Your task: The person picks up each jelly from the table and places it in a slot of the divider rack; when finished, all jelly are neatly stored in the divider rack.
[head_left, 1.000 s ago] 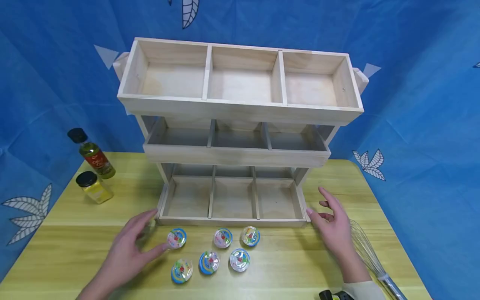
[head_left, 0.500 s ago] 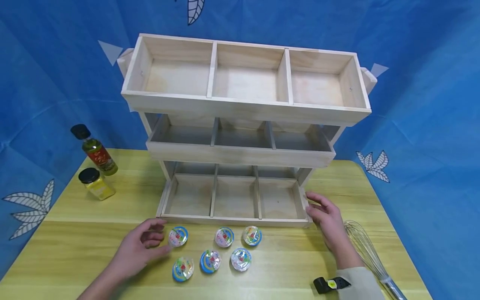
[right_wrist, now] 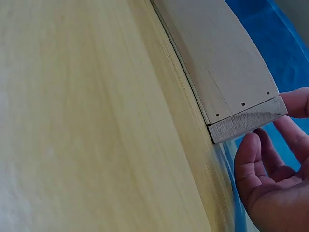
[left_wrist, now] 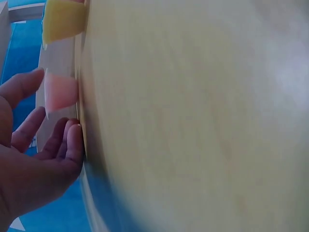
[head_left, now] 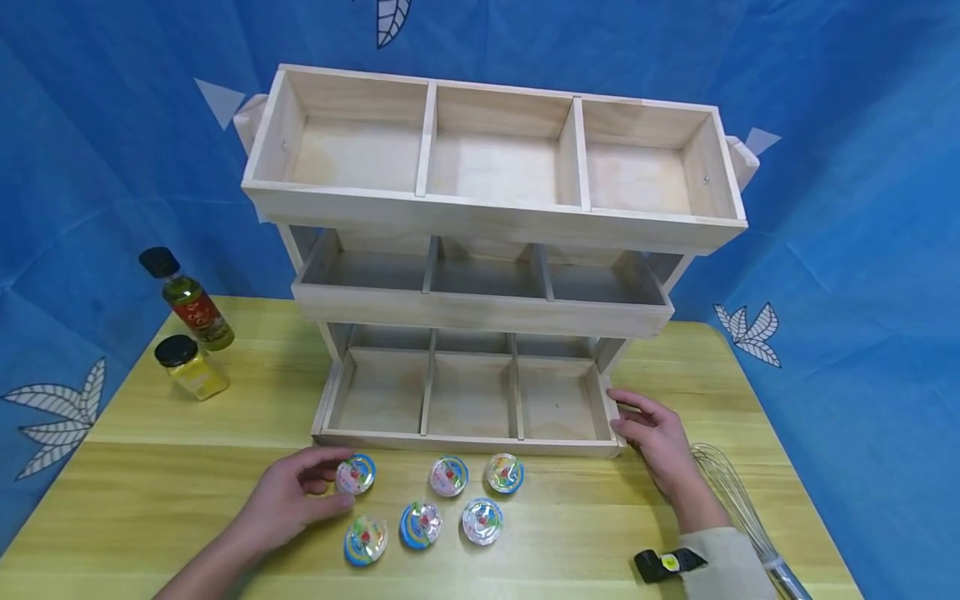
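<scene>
Jelly cup point(head_left: 355, 474): L hand point(head_left: 288, 492) round it, fingers apart, not gripping; R hand point(head_left: 660, 446) loose nr shelf point(head_left: 480, 312) end. 5 other cups point(head_left: 448, 476) close, whisk point(head_left: 738, 508) too.

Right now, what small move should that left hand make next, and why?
I'd probably close the fingers of the bare left hand gently on the small, tapered pink cup: thumb and forefinger sit near opposite sides of it, but no firm grip shows.
</scene>
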Motion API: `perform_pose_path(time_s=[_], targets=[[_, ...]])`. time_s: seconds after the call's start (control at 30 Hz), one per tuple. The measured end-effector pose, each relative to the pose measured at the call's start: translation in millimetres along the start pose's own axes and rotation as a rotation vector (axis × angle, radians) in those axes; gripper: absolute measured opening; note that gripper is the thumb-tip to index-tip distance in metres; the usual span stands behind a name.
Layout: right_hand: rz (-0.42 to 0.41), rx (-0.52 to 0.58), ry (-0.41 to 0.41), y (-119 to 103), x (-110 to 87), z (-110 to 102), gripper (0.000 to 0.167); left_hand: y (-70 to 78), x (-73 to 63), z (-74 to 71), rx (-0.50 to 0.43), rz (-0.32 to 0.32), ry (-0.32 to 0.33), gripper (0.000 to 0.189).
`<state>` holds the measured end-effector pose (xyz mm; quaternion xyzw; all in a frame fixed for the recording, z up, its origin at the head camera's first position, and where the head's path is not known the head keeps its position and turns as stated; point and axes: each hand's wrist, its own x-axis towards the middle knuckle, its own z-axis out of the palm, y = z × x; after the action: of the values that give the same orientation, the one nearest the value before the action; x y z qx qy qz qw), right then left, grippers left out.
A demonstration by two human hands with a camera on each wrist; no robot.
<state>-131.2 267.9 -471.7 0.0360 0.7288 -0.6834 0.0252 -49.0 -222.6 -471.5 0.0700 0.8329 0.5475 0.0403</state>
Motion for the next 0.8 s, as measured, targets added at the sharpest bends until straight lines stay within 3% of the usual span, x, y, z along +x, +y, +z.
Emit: perform_pose_path(time_s=[0.13, 0.27, 0.4, 0.53, 0.8], targets=[[0.007, -0.017, -0.006, 1.7, 1.9, 0.2, 0.046, -1.9, 0.7, 2.2, 0.070, 0.035, 0.025, 0.047], [0.004, -0.057, -0.011, 0.6, 1.1, -1.1, 0.046, -3.7, 2.5, 3.6, 0.107, 0.073, 0.006, 0.046], [0.006, -0.092, -0.019, 0.3, 1.2, -2.8, 0.047, -1.3, 4.1, 4.7, 0.131, 0.065, -0.009, 0.046], [0.021, -0.108, -0.023, 1.3, 1.2, -3.6, 0.048, -0.5, 4.4, 5.8, 0.128, 0.060, -0.006, 0.046], [0.011, -0.112, -0.031, 1.9, 2.5, -4.0, 0.047, -3.5, 6.2, 7.0, 0.098, 0.138, 0.008, 0.046]])
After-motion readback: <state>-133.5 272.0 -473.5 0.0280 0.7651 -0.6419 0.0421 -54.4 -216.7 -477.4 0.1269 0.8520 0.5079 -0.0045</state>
